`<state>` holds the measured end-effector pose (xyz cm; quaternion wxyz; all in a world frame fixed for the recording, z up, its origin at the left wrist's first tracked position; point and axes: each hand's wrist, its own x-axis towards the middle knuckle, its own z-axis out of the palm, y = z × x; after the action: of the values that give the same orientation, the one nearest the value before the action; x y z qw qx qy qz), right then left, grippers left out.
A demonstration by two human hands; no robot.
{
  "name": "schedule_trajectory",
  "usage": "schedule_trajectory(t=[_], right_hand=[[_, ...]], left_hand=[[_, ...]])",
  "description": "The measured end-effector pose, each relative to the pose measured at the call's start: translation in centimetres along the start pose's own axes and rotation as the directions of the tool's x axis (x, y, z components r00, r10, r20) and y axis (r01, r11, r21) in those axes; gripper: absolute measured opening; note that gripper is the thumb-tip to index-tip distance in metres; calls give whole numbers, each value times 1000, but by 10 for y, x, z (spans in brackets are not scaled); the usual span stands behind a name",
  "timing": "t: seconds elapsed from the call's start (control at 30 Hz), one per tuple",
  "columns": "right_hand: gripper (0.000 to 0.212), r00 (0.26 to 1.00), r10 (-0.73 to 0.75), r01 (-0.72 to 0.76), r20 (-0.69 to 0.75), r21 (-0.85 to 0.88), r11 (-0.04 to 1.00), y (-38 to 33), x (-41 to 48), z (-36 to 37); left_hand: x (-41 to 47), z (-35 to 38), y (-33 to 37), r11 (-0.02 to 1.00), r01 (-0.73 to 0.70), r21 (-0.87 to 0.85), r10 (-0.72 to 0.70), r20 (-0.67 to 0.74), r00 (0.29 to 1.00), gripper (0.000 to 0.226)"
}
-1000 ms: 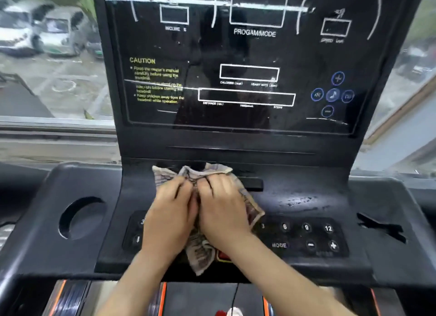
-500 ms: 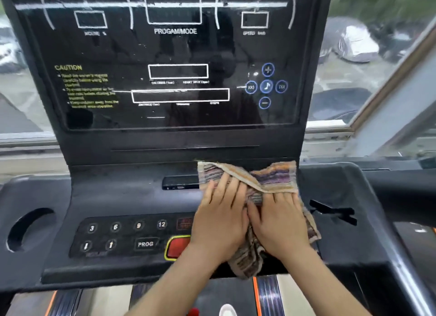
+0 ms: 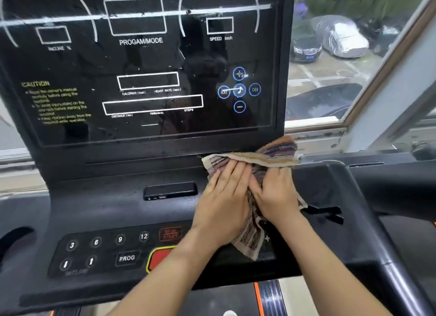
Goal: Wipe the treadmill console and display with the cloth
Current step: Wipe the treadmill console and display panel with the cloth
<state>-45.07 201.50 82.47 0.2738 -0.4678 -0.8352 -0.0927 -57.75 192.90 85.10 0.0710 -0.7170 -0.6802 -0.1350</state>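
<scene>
**Both hands flat on cloth, right side of treadmill console**

Nearest the camera, two bare forearms come up from the bottom edge of the frame, centre-right. Just past them, at lower left, sits the keypad (image 3: 113,252): round buttons 3, 6, 9, 12, two arrow keys, a PROG key. The red button (image 3: 160,256) w/ yellow rim is partly covered by the left forearm; a STOP/START label sits just above it.

Mid-frame, right of centre: left hand (image 3: 224,202) and right hand (image 3: 278,195) lie side by side, palms down, fingers spread and pressed flat onto the striped cloth (image 3: 257,157). Neither hand is clenched; both pin the cloth against the console (image 3: 106,212) surface. The cloth is bunched between and under the hands, one end trailing toward the camera over the console's front, its far edge folded up against the base of the display frame at its lower-right corner.

Left of the hands, a small dark slot (image 3: 169,190) is set into the console. At far left edge, part of a round cup recess shows.

Further back, the black display (image 3: 141,63) fills the upper left and centre: PROGAM/MODE, SPEED km/h, yellow CAUTION text, blue media icons. Streaks and reflections show on the glass.

Farthest, upper right: a window (image 3: 354,79) w/ parked cars outside.
</scene>
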Motion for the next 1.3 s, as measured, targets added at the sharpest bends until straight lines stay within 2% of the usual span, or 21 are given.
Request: schedule_trajectory(t=[0.03, 0.07, 0.13, 0.2, 0.3, 0.4, 0.47, 0.57, 0.67, 0.77, 0.87, 0.97, 1.0, 1.07, 1.17, 1.3], right_hand=[[43, 995, -3, 0, 96, 28, 1000, 2, -11, -6], [48, 976, 39, -60, 214, 90, 994, 2, -23, -14], [61, 935, 85, -151, 345, 170, 974, 2, -38, -28], [62, 953, 53, -117, 297, 202, 972, 5, -25, -26], [70, 995, 52, -74, 86, 278, 958, 12, 15, -11], [79, 997, 63, -77, 49, 429, 900, 20, 37, -3], [73, 999, 51, -43, -12, 393, 919, 19, 38, -2], [58, 1000, 15, -5, -27, 326, 945, 12, 36, -6], [36, 981, -122, 164, -154, 294, 942, -2, 41, -9], [25, 938, -225, 305, -265, 319, 897, -42, 57, -11], [17, 923, -308, 366, -230, 279, 888, -75, 70, -14], [17, 889, -428, 456, -163, 243, 856, -53, 79, -21], [20, 894, -427, 449, -139, 263, 854, -38, 80, -25], [27, 939, -334, 342, -82, 323, 882, -11, 75, -35], [27, 978, -203, 208, -46, 280, 937, 2, 67, -47], [23, 971, -236, 237, -29, 207, 949, -22, 71, -48]], left_hand=[[-11, 1, 8, 1000, -14, -16, 14, 21, 1000, 61], [-20, 2, 16, 999, -28, -35, 29, 43, 999, 59], [-27, 1, 23, 999, -26, -32, 28, 48, 998, 56], [-12, 0, 19, 1000, -7, 1, 7, 0, 1000, 59], [19, -3, 7, 997, 2, 81, 2, -46, 999, 63], [28, 0, 4, 990, -62, 128, 76, -115, 990, 59], [32, -2, 3, 985, -54, 165, 90, -218, 972, 53], [42, -17, -7, 990, 38, 134, 14, -372, 928, 38], [43, -32, -25, 993, 37, 110, 11, -407, 914, 19], [31, -43, -54, 985, 130, 112, -72, -416, 906, 9], [15, -54, -79, 973, 212, 86, -164, -385, 908, 12], [20, -63, -67, 973, 220, 69, -180, -371, 911, 17], [28, -63, -55, 979, 192, 70, -154, -361, 920, 19], [47, -57, -29, 993, 104, 58, -77, -351, 933, 21], [69, -46, -13, 997, 40, 68, -9, -399, 917, 15], [51, -49, -37, 996, 66, 64, -36, -379, 925, 9]])
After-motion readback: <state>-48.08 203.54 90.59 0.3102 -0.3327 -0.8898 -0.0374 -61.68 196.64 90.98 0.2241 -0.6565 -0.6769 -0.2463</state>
